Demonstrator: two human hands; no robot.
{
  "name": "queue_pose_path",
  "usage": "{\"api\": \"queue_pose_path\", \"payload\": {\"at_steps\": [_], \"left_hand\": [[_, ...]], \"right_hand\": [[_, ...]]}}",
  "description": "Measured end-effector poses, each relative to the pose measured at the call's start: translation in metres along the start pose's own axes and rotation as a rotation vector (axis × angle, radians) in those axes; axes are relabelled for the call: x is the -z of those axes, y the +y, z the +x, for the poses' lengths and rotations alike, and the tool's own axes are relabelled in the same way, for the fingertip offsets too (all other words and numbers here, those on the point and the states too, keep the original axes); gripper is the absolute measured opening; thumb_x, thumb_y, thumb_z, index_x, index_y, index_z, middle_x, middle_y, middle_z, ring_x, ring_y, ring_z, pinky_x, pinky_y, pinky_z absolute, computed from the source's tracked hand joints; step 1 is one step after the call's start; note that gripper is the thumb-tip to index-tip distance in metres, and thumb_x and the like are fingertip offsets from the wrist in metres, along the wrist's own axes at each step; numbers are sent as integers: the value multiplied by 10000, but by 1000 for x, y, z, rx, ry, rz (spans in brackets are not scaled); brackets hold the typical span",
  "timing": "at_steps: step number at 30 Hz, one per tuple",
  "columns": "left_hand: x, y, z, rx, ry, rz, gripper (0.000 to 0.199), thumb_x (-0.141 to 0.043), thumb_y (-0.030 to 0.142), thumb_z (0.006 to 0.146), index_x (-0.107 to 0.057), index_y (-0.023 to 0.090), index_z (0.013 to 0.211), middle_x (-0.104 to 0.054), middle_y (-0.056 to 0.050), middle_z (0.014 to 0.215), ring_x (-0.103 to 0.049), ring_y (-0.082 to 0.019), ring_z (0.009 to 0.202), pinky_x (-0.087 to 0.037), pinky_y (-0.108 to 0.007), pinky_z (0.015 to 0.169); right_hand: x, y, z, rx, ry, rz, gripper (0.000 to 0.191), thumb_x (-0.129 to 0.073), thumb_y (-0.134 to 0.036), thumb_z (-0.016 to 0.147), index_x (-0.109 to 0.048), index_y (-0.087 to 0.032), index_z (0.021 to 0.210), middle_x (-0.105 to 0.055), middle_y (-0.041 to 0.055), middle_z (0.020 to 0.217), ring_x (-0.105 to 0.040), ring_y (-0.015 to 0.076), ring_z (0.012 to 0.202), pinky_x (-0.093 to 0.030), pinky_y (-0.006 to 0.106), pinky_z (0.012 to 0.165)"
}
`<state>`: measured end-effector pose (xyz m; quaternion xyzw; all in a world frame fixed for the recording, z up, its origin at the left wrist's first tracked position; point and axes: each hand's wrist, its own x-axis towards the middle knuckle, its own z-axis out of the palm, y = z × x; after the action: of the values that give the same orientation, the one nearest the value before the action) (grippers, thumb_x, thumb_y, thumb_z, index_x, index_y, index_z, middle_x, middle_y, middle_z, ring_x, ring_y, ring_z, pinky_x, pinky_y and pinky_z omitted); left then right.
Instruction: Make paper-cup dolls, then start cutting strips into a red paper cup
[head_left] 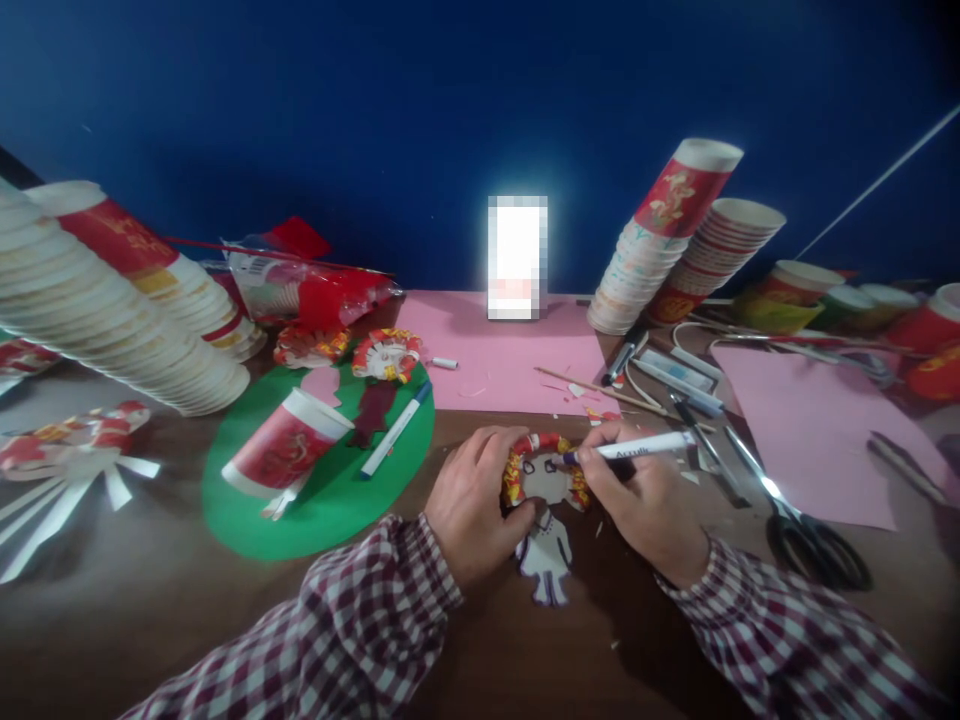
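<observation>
A paper doll (547, 556) lies on the brown table, with a white body outlined in dark purple and a red-and-yellow rim round its head. Drawn eye shapes show on its pale face. My left hand (480, 500) holds the doll at its left side, thumb near the neck and fingers at the head's rim. Pinched in my right hand (649, 505) is a white acrylic marker (637, 447), its dark tip at the right eye. Part of the head's edge is hidden by my hands.
Left, a green paper oval (247, 530) bears a red paper cup (287, 443) and a blue marker (395, 430). Stacked cups (660, 235) stand at both sides. Black-handled scissors (817, 550) lie right, near pink paper (817, 430). A bright phone (517, 258) stands behind.
</observation>
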<state>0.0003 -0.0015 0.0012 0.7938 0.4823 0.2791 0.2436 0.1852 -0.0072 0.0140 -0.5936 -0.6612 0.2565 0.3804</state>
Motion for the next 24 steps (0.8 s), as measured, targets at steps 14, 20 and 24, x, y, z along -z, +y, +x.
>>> {"api": "queue_pose_path", "payload": {"at_steps": [14,20,24], "left_hand": [[-1,1,0,16,2,-4,570,-603,207,678,-420,205,1217,-516,-65,1158,-474,-219,1084,-391,-388,951],[-2,0,0,18,7,-4,574,-606,209,673,-419,213,1216,-516,-67,1157,-480,-230,1079,-396,-407,943],[-2,-1,0,8,5,-7,581,-603,202,670,-414,209,1219,-515,-64,1156,-477,-222,1081,-396,-396,945]], "right_hand": [[-1,3,1,-34,-11,16,132,-505,-287,831,-495,-202,730,-474,-49,513,-452,93,421,-353,204,399],[-1,2,0,-36,1,-2,121,-507,-283,825,-497,-201,737,-472,-52,517,-441,86,420,-361,197,408],[-3,3,0,-48,-1,1,120,-504,-289,827,-499,-202,745,-485,-48,523,-458,93,426,-367,201,415]]}}
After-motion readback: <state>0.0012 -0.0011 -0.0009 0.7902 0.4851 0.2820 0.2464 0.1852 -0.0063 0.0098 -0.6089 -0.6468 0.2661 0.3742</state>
